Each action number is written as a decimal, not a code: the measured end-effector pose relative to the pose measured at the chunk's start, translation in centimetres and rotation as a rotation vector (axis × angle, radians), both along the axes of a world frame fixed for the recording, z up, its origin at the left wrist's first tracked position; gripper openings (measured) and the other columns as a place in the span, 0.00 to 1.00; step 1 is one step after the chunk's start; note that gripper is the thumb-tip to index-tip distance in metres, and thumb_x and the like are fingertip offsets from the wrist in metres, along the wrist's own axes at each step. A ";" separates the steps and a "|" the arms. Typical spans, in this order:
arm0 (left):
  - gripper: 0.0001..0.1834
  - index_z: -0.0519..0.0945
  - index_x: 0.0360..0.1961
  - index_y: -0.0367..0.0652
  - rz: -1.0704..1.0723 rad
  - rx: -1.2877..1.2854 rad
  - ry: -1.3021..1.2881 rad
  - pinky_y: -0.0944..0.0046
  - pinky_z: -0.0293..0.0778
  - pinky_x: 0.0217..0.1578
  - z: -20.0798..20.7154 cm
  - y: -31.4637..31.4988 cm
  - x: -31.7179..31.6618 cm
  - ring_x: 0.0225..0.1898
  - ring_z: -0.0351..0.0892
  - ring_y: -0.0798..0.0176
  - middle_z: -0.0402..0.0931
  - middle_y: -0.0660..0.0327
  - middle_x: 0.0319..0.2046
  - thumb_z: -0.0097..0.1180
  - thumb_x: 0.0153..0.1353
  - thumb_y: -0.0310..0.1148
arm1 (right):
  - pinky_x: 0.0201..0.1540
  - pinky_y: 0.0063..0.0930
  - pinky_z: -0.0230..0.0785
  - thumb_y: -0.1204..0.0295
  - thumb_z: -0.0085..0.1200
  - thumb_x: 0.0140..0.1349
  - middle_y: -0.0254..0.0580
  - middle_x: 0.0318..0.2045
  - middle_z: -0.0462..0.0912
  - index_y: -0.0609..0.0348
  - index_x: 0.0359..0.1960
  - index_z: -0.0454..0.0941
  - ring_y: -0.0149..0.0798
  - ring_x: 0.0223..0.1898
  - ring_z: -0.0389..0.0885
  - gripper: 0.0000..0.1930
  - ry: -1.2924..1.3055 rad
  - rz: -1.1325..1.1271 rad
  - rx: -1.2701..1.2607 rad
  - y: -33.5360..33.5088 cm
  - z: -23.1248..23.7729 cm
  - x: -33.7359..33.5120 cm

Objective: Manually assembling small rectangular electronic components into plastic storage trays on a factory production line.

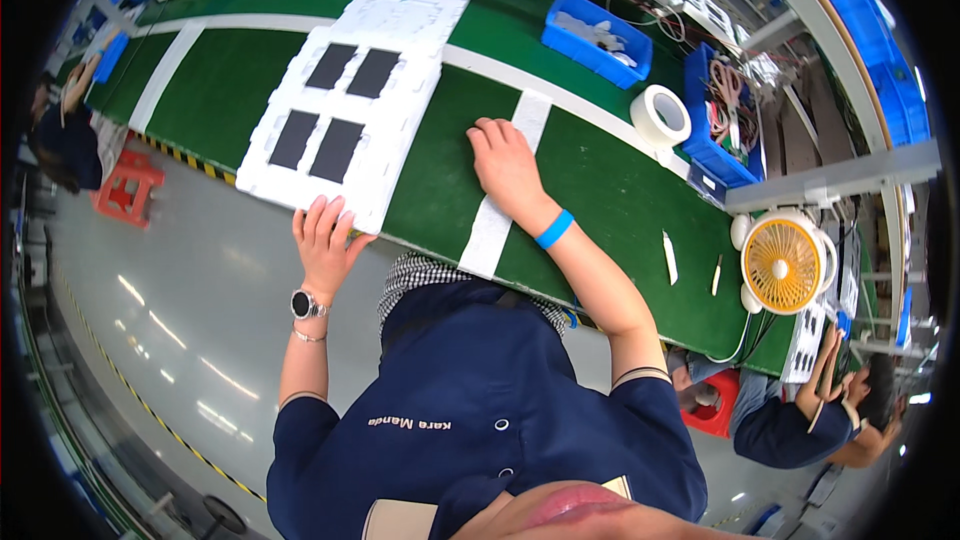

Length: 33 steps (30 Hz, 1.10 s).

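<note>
A white foam tray (283,180) lies on the green bench, with several flat black rectangular pieces (340,150) set in its recesses. My left hand (325,241) rests its outstretched fingers on the tray's near edge, and its wrist wears a watch. Nothing shows in that hand. My right hand (507,168) lies palm down on the bench to the right of the tray, over a white tape strip (490,235). Its fingers are extended and it appears to hold nothing; the palm's underside is hidden. A blue band circles this wrist.
Behind the first tray lies another white foam tray (440,5). A blue bin (598,40), a white tape roll (660,117) and a blue tool bin (722,130) stand at the back right. Nearer are a cutter knife (669,258) and a yellow fan (783,263). People sit at both sides.
</note>
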<state>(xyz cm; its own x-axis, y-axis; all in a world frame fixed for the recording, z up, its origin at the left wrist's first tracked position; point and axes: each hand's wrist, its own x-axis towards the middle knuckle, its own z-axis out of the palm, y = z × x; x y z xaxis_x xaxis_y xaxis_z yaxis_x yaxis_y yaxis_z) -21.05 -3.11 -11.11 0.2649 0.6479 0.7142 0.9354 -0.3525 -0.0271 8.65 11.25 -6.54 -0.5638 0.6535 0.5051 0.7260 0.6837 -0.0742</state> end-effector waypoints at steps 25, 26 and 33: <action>0.20 0.72 0.44 0.66 -0.078 0.058 -0.104 0.46 0.44 0.69 -3.4 0.4 -0.8 0.60 0.64 0.62 0.71 0.73 0.52 0.67 0.54 0.50 | 0.45 0.45 0.76 0.50 0.51 0.62 0.53 0.40 0.86 0.60 0.44 0.83 0.59 0.44 0.83 0.24 -0.180 -0.442 -0.742 24.6 5.2 -9.3; 0.20 0.72 0.44 0.67 -0.087 0.051 -0.096 0.46 0.44 0.69 -3.4 0.3 -0.8 0.60 0.64 0.62 0.71 0.73 0.52 0.67 0.54 0.49 | 0.45 0.44 0.76 0.50 0.52 0.61 0.52 0.41 0.85 0.60 0.43 0.83 0.57 0.45 0.83 0.24 -0.233 -0.437 -0.704 24.9 4.9 -9.9; 0.17 0.73 0.44 0.72 -0.128 0.053 -0.140 0.48 0.43 0.69 -4.1 0.4 -0.9 0.57 0.65 0.67 0.71 0.78 0.52 0.64 0.55 0.42 | 0.40 0.37 0.79 0.49 0.54 0.56 0.48 0.33 0.87 0.62 0.38 0.85 0.46 0.33 0.87 0.26 -0.235 -0.544 -0.774 26.7 4.6 -11.3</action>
<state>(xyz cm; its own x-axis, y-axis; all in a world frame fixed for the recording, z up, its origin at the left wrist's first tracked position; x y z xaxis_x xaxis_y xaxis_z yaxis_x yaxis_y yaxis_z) -21.93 -2.68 -15.25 0.2386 0.5761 0.7818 0.8792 -0.4701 0.0781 -2.66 37.99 -1.95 -0.1186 0.9582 -0.2603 0.9819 0.0741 -0.1745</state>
